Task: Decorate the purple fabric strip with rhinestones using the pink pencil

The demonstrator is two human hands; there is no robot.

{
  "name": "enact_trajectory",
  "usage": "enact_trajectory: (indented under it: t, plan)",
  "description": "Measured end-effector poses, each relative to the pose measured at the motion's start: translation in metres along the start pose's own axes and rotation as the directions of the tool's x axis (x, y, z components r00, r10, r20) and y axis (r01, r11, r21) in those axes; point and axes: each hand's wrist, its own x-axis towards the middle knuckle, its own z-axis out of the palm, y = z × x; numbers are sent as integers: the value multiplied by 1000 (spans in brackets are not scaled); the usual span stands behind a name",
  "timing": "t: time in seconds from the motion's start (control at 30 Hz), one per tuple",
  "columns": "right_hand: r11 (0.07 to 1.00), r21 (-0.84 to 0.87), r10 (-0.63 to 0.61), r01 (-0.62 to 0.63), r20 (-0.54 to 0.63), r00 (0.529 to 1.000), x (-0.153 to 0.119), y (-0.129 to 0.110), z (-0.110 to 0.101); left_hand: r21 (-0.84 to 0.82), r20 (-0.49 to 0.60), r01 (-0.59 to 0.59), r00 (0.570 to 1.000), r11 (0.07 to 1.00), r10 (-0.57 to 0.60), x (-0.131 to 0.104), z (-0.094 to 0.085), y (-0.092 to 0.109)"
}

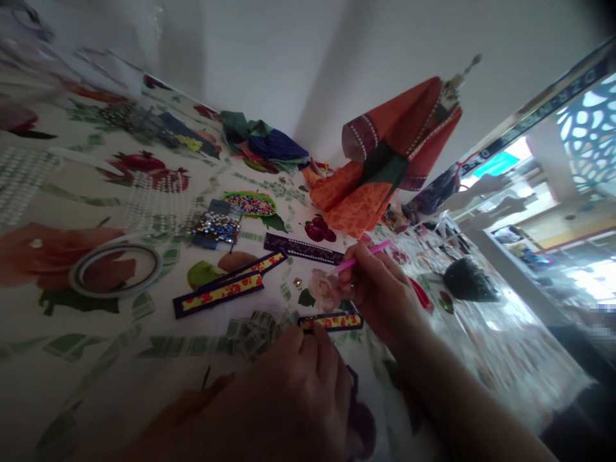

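Strip point(339, 321), yellow-patterned, lies on the counter point(118, 330) at the fingertips of the left hand point(308, 372), exact grip not discernible, while the right hand point(375, 282), just beyond, grasps a pink stick point(381, 246) that could skid the strip if lightly held.

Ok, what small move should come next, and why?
Probably bring the pink stick down to the short patterned strip: the right hand holds the stick near the strip but apart from it, while the left hand is at the strip's end, seemingly steadying it.
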Motion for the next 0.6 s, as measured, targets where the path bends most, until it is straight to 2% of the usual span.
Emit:
enact_trajectory:
  t: [0.13, 0.2, 0.3, 0.4, 0.5, 0.57, 0.6]
  plan:
    - [978, 184, 102, -102, 10, 995, 3, -4, -2, 58, -50, 45, 998, 997, -42, 1, -2, 2]
    - [947, 266, 176, -179, 38, 984, 4, -6, -2, 97, -115, 58, 992, 994, -46, 3, -1, 3]
    - [903, 312, 286, -296, 80, 955, 6, -12, -2, 121, -208, 37, 978, 992, -11, 5, 5, 2]
    - [870, 337, 353, -360, 83, 932, 8, -18, -1, 128, -229, 46, 973, 991, -16, 7, 10, 0]
    - [872, 321, 354, -369, 106, 929, 9, -17, -3, 132, -243, 55, 970, 990, -21, 7, 11, -2]
    - [926, 236, 275, -294, 111, 955, 8, -13, -5, 123, -244, 43, 970, 991, -12, 7, 8, -3]
    - [960, 173, 205, -219, 94, 974, 6, -9, -5, 123, -235, 32, 972, 992, -2, 7, 5, -3]
